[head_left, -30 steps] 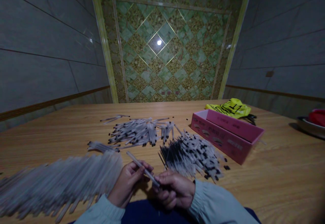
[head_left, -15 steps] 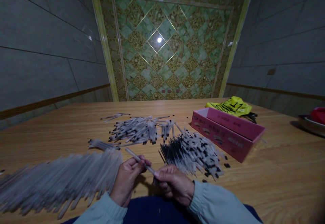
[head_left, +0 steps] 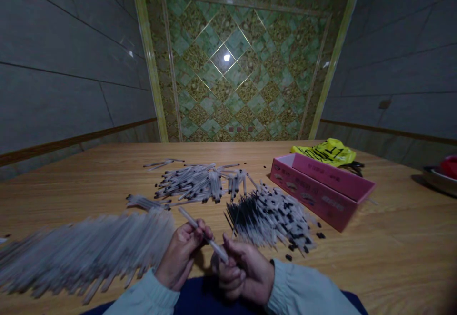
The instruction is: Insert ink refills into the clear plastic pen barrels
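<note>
Slanting between my hands is a pale translucent pen barrel (head_left: 187, 217). My left hand (head_left: 183, 248) pinches it around the middle, between thumb and fingertips. The lower end lies against the curled fingers of my right hand (head_left: 244, 269), whose thumb is lifted off it. Beside my left hand a wide heap of similar clear barrels (head_left: 89, 243) spreads out. Just beyond my right hand lie thin dark-and-white pen pieces (head_left: 246, 212), mixed with small black plugs (head_left: 288, 257).
Several black-ended pens (head_left: 189, 181) lie piled mid-table, with a smaller bundle (head_left: 144, 202) to the left. A pink open box (head_left: 317, 188) stands at right, a yellow bag (head_left: 326, 152) behind it. At the far right edge is a bowl (head_left: 437, 177) holding something red.
My right thumb has lifted from the barrel, and the right hand has opened a little and turned, showing the barrel's lower end. My left hand keeps its pinch.
</note>
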Demonstrator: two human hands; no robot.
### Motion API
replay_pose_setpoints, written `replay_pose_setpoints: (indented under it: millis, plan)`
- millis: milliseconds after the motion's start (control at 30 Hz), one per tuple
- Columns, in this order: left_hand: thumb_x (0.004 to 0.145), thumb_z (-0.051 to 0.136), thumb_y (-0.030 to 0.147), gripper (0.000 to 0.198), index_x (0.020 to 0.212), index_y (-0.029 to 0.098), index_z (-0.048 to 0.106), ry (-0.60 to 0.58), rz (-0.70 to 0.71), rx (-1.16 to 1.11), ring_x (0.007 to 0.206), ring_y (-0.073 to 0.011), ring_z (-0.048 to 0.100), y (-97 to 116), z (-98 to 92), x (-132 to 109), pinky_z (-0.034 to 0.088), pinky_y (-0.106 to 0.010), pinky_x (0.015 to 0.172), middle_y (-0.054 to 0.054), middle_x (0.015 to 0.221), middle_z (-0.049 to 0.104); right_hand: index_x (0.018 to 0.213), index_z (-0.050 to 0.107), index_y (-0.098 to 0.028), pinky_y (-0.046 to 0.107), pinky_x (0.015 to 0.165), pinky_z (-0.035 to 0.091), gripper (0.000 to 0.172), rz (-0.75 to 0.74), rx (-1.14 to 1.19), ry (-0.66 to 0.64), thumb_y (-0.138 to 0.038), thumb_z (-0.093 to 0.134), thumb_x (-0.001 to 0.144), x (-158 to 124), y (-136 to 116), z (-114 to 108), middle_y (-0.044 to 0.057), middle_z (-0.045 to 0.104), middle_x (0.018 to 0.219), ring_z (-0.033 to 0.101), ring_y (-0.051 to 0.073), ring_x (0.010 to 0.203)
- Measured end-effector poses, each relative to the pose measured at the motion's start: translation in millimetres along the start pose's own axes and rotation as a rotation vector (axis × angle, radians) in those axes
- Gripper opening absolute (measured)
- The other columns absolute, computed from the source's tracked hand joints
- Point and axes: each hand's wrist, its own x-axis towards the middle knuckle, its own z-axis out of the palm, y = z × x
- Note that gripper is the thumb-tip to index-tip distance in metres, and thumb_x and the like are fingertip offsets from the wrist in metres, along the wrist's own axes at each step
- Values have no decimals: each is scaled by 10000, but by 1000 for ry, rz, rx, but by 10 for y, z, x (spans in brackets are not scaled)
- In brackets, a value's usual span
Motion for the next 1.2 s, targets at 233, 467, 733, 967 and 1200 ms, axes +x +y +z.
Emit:
replay_pose_setpoints:
  millis: [233, 467, 733, 967, 1200]
  plan:
    - [583, 768, 354, 297, 727, 159, 597, -21, -19, 0, 555, -89, 504, 29, 49, -28, 384, -193, 552, 10, 587, 597, 774, 527, -122, 180, 381, 80, 271, -134, 43, -31, -382, 604, 782, 10, 85, -2, -106, 295, 428, 118, 28, 356]
    - [610, 755, 306, 252, 730, 136, 613, 49, -9, 117, 568, -106, 535, 49, 67, -9, 395, -207, 558, -11, 594, 621, 529, 485, -137, 224, 434, 155, 439, -405, -883, 497, -480, 523, 800, -5, 47, -3, -57, 346, 424, 273, 45, 394]
    - [627, 742, 307, 248, 748, 142, 603, 30, 15, 89, 585, -114, 547, 41, 92, -26, 402, -212, 566, -9, 617, 627, 542, 442, -158, 238, 484, 153, 363, -515, -1049, 699, -425, 580, 746, -20, 65, 79, -49, 336, 499, 270, 60, 464]
    - [605, 761, 325, 290, 723, 165, 550, -77, -29, -100, 546, -77, 513, 69, 87, -72, 389, -177, 539, 30, 585, 576, 820, 523, -138, 181, 383, 106, 293, -86, 72, -49, -429, 538, 800, 3, 72, 63, -98, 327, 431, 130, 34, 349]
    - [563, 758, 415, 377, 762, 144, 588, 155, 50, 161, 571, -105, 541, 165, -13, 20, 432, -210, 540, 7, 620, 591, 635, 516, -148, 198, 360, 128, 305, -248, -323, 367, -370, 724, 622, 15, 177, 93, -101, 357, 397, 195, 24, 330]
